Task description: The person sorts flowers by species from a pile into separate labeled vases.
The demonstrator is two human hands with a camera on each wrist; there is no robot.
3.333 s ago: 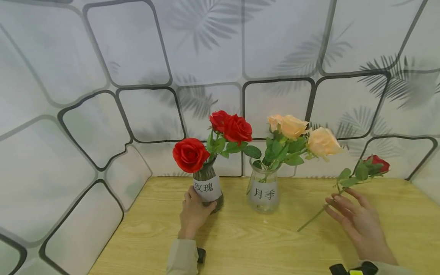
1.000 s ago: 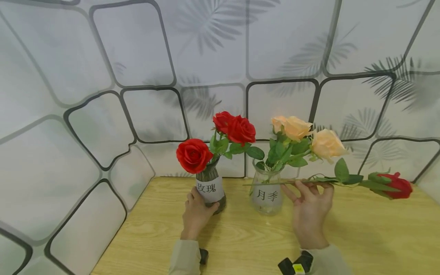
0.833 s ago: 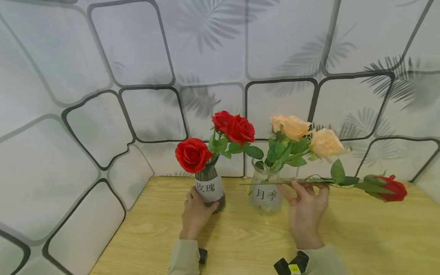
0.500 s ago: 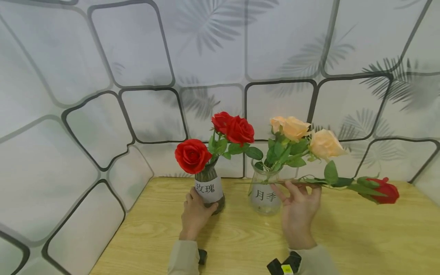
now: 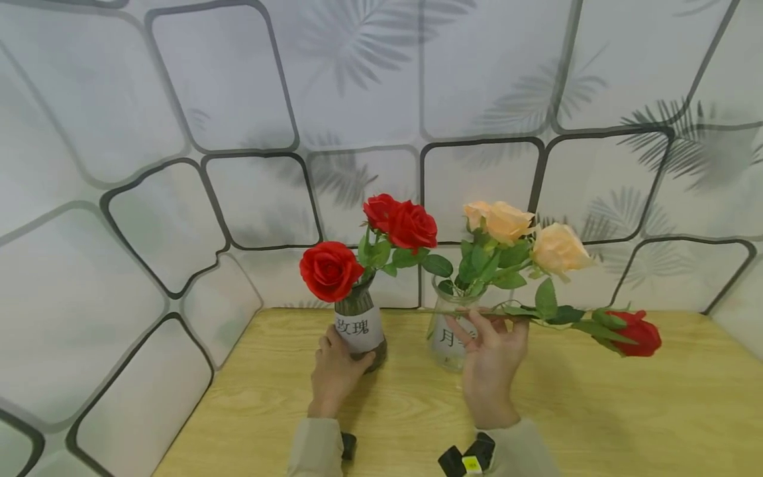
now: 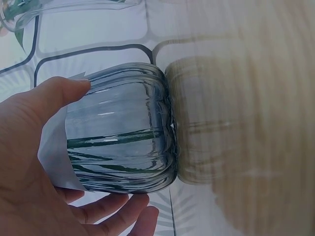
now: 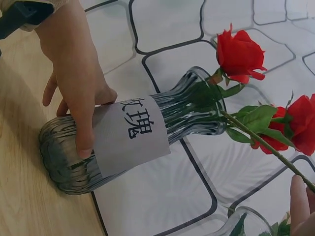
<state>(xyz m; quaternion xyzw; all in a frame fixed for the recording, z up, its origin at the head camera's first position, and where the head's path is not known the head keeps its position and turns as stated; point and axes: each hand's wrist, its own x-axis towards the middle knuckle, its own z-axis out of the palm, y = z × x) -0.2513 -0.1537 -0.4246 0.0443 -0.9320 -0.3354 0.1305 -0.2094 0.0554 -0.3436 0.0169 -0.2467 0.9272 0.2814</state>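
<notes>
My left hand grips the lower part of a ribbed grey glass vase, thumb on one side and fingers on the other. The vase wears a white paper label and holds several red roses. My right hand pinches the stem of a single red rose. It lies level, bloom to the right, stem pointing left past the clear glass vase. In the right wrist view its stem end meets the grey vase's mouth; whether it is inside I cannot tell. Peach roses stand in the clear vase.
A wooden table carries both vases. Behind it rises a pale wall covering with dark outlined shapes and leaf prints. The clear vase's label is partly covered by my right fingers.
Since the oldest frame, my right hand has moved left with the red rose, turning it from slanted to level. Its stem end has come closer to the grey vase. My left hand keeps its grip.
</notes>
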